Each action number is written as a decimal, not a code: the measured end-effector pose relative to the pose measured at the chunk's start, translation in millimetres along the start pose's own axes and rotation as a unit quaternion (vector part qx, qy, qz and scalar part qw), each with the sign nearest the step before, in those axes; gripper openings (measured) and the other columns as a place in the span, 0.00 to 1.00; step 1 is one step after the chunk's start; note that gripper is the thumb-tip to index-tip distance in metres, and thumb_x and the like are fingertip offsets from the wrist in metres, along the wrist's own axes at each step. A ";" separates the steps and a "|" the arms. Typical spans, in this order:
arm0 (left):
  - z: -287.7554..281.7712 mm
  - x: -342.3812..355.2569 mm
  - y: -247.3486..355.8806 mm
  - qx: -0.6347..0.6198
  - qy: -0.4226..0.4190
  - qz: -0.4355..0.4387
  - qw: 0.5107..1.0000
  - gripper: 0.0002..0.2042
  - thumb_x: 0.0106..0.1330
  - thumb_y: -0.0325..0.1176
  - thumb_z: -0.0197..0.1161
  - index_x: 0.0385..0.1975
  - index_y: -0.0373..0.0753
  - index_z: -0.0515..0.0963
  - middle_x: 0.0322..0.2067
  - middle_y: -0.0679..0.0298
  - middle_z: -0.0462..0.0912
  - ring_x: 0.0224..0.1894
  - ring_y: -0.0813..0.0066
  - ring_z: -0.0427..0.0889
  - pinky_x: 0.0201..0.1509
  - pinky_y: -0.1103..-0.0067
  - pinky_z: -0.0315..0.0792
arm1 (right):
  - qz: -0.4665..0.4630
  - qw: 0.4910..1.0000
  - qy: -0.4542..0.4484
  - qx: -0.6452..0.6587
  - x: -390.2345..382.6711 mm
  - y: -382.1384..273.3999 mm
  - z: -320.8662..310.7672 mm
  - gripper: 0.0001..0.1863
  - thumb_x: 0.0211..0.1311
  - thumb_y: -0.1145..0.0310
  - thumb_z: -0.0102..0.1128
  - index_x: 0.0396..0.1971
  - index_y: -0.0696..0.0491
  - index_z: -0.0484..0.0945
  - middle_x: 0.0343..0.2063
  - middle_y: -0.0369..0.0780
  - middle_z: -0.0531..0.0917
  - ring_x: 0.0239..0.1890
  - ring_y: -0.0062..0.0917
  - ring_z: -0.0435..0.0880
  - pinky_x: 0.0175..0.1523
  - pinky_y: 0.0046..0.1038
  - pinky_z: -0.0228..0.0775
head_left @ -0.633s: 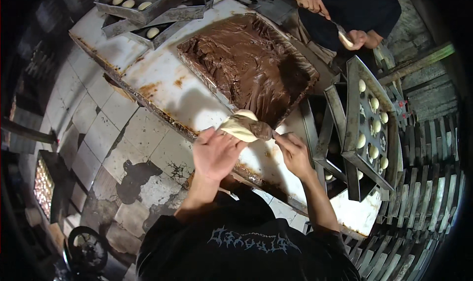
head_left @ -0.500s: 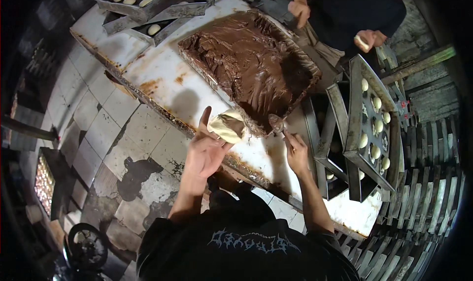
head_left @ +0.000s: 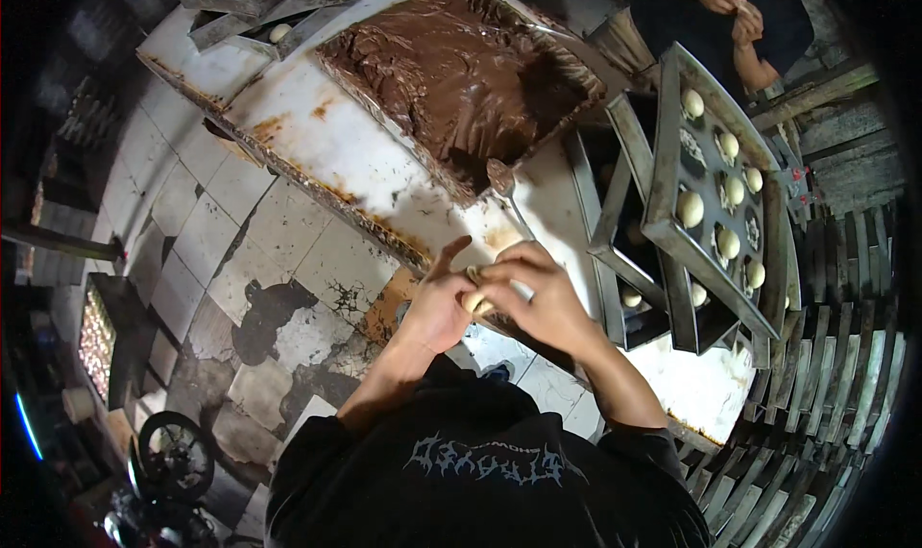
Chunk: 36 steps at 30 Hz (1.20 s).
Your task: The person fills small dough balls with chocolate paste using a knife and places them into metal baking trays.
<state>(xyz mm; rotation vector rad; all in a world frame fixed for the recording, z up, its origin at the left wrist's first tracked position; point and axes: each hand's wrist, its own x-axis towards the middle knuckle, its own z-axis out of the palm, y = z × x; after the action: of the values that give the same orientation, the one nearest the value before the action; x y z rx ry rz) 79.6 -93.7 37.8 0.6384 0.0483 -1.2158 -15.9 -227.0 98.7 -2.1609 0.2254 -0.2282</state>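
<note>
My left hand (head_left: 442, 306) is closed around a pale piece of dough (head_left: 474, 304) in front of my body, just off the table's near edge. From the right, my right hand (head_left: 543, 300) meets it, its fingertips pinching the dough's edge. A metal spoon (head_left: 501, 177) smeared with brown filling points away from me, its handle running into my right hand. Beyond it lies a large tray (head_left: 384, 130) heaped with chocolate-brown filling (head_left: 461, 68). Most of the dough is hidden by my fingers.
At the right, stacked metal baking trays (head_left: 663, 197) hold round dough balls (head_left: 691, 208). More trays (head_left: 259, 15) stand at the far left of the stained white table (head_left: 307, 169). Across the table, another person's hands (head_left: 735, 15) are together. Cracked tiles (head_left: 288, 250) cover the floor.
My hands have come together nearer my body. The flat dough with filling on it is now gathered between my fingers. The other person's hands have also come together.
</note>
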 end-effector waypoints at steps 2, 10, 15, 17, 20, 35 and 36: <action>20.8 -6.0 -28.5 -0.069 0.035 0.009 0.997 0.30 0.57 0.19 0.41 0.63 0.37 0.47 0.45 0.46 0.72 0.45 0.58 0.76 0.48 0.68 0.74 | -0.240 0.943 0.043 -0.226 -32.9 0.3 -2.9 0.12 0.48 0.66 0.65 0.32 0.56 0.77 0.36 0.39 0.75 0.30 0.33 0.75 0.36 0.28 0.71; 101.1 -32.6 -187.9 0.180 -0.146 0.039 0.972 0.16 0.65 0.23 0.53 0.53 0.33 0.64 0.46 0.61 0.72 0.45 0.76 0.74 0.49 0.78 0.70 | 0.033 0.995 0.033 0.083 -216.1 36.8 -110.0 0.08 0.59 0.78 0.52 0.40 0.59 0.72 0.33 0.47 0.79 0.30 0.40 0.82 0.36 0.29 0.74; 178.3 -7.6 -324.4 0.059 -0.150 0.034 0.986 0.14 0.67 0.24 0.51 0.52 0.38 0.65 0.42 0.63 0.72 0.42 0.76 0.75 0.45 0.81 0.72 | -0.026 0.953 0.245 -0.175 -349.0 78.2 -134.8 0.21 0.44 0.85 0.53 0.43 0.57 0.75 0.51 0.48 0.67 0.55 0.46 0.65 0.58 0.40 0.62; 203.7 8.0 -382.0 0.075 -0.191 0.041 0.978 0.12 0.67 0.22 0.50 0.49 0.38 0.65 0.42 0.62 0.71 0.44 0.76 0.73 0.49 0.79 0.70 | 0.037 0.902 0.261 -0.341 -403.5 107.2 -131.0 0.26 0.38 0.83 0.55 0.45 0.55 0.75 0.52 0.47 0.67 0.58 0.49 0.60 0.61 0.45 0.55; 233.2 47.9 -460.5 0.362 -0.223 0.153 0.892 0.12 0.60 0.21 0.55 0.44 0.36 0.69 0.42 0.58 0.71 0.50 0.66 0.72 0.52 0.72 0.69 | 0.120 0.893 0.331 -0.280 -475.8 160.3 -158.6 0.18 0.42 0.82 0.53 0.39 0.60 0.76 0.51 0.49 0.67 0.58 0.46 0.62 0.62 0.43 0.55; 124.0 -23.0 -335.7 0.663 -0.005 0.143 0.735 0.11 0.63 0.28 0.56 0.44 0.36 0.73 0.40 0.55 0.79 0.43 0.59 0.80 0.47 0.72 0.72 | 0.258 0.839 0.413 -0.243 -471.3 249.1 -204.0 0.04 0.49 0.72 0.58 0.21 0.56 0.74 0.29 0.47 0.76 0.38 0.42 0.72 0.42 0.39 0.62; 123.4 -21.0 -333.4 0.640 -0.040 0.157 0.751 0.10 0.64 0.29 0.55 0.44 0.36 0.73 0.39 0.56 0.80 0.42 0.62 0.80 0.46 0.73 0.73 | 0.281 0.815 0.426 -0.274 -461.5 259.7 -218.2 0.06 0.52 0.71 0.56 0.20 0.57 0.74 0.29 0.47 0.76 0.37 0.42 0.72 0.41 0.39 0.62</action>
<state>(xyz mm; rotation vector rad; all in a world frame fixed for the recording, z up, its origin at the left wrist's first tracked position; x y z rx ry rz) -258.4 -200.6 3.8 1.7008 -1.0237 -0.7955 -535.2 -431.4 -29.9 -2.2672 1.5842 -0.8607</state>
